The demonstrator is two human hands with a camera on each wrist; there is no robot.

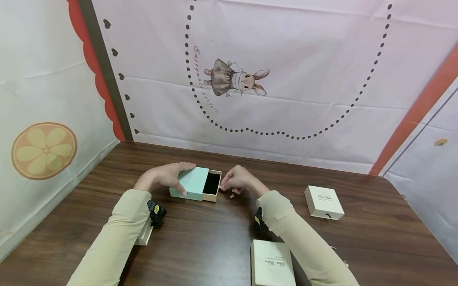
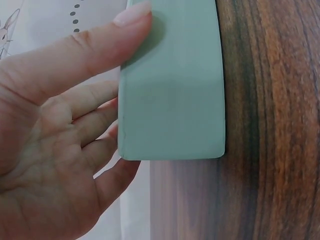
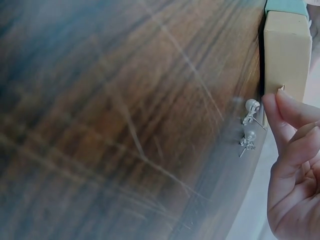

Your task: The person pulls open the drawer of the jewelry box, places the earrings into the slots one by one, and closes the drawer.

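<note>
A pale teal slide-out jewelry box lies on the table, its cream drawer partly out to the right with black lining showing. My left hand grips the teal sleeve, thumb along the near side and fingers at the far side. At the drawer's end, my right hand pinches a small pull tab between thumb and finger. Below that hand, two pearl earrings, one nearer the drawer and one farther off, lie on the wood.
To the right sits a small white lettered box. Another white box is at the front beside my right forearm. A pale box is partly hidden under my left forearm. Small bits lie right of the right sleeve. A printed cloth hangs behind the table.
</note>
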